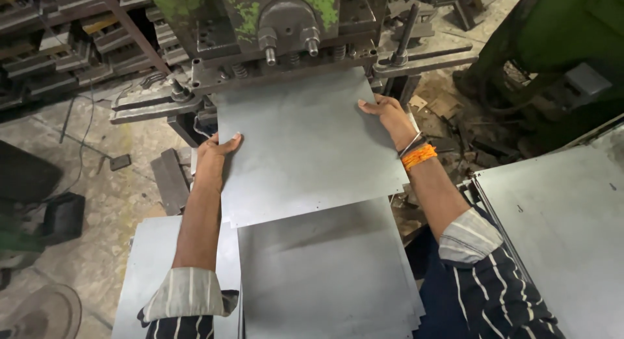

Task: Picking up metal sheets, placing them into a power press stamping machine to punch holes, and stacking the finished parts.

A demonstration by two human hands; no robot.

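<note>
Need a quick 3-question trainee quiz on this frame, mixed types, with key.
1. True or false: both hands hold the same metal sheet.
2. The left hand grips the sheet's: A) left edge B) near edge C) far edge under the press.
3. Fill in: the far end of the held sheet reaches under the green-flecked ____.

Key
1. True; the right hand grips the opposite edge.
2. A.
3. Press. More sheets are stacked beneath the held one, and another stack lies to the right.
</note>
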